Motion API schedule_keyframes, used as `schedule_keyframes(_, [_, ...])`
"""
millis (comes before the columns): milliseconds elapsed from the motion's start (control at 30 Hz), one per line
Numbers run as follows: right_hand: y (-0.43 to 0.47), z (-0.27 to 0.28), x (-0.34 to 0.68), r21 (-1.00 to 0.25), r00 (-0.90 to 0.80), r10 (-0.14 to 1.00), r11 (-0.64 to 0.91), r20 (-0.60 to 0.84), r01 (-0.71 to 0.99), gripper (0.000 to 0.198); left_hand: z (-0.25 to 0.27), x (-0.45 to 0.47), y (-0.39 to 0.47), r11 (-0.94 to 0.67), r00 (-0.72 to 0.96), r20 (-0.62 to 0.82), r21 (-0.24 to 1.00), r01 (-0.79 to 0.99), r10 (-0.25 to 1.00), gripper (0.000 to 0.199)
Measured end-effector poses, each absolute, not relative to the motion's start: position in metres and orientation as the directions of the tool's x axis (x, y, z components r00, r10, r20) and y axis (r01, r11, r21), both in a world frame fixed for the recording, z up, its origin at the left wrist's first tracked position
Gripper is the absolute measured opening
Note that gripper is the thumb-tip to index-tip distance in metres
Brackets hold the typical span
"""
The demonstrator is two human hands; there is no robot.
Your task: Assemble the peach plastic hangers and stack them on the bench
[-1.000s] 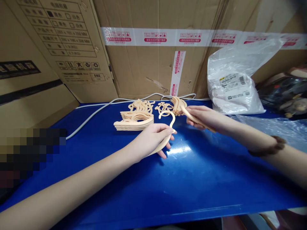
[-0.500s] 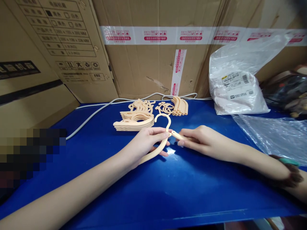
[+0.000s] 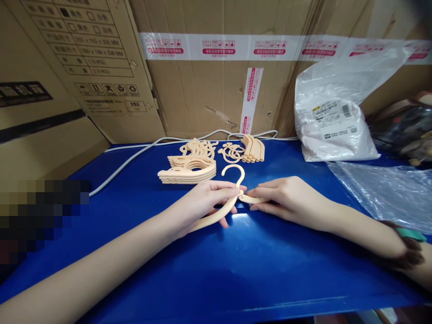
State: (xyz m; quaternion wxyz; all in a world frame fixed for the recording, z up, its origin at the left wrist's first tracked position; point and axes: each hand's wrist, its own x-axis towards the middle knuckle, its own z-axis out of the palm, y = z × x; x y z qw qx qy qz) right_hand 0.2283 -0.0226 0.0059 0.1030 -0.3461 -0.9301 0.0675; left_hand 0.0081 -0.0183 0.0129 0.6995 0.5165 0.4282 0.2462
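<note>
My left hand (image 3: 211, 198) is closed around a cream plastic hanger arm with a hook (image 3: 241, 170) standing up from its inner end. The curved arm (image 3: 216, 217) runs down to the left under my palm. Between thumb and fingers, my right hand (image 3: 283, 198) grips a second hanger arm (image 3: 251, 199). Its tip meets the joint at the base of the hook; whether the two are locked together I cannot tell. Most of this second piece is hidden by my right fingers.
Behind my hands lie stacked hanger arms (image 3: 189, 176), a heap of loose hooks (image 3: 231, 153) and a bundle of curved pieces (image 3: 253, 149). A white cable (image 3: 124, 175) runs along the cardboard boxes (image 3: 202, 99). To the right are a white plastic bag (image 3: 334, 135) and clear film (image 3: 388, 193).
The right-hand hanger arm has come up against the joint below the hook, closing the small gap. The hook has shifted slightly right and down.
</note>
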Motion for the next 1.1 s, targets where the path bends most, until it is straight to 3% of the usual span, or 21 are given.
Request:
schedule_keyframes(433, [-0.0214,0.0048,0.2333,0.076,-0.77,0.581,0.783,0.264,0.617,0.032,0.0127,0.0076,-0.0195,0.339,0.544,-0.352,0.932,0.127,0.762,0.029])
schedule_keyframes(900, [-0.0221,0.006,0.2316,0.148,-0.806,0.504,0.812,0.31,0.565,0.036,0.0137,0.0056,-0.0171,0.314,0.524,-0.308,0.946,0.079,0.794,0.017])
schedule_keyframes(1100, [-0.0235,0.005,0.2321,0.093,-0.802,0.53,0.815,0.275,0.571,0.037,0.0148,0.0076,-0.0195,0.306,0.522,-0.304,0.948,0.086,0.797,0.016])
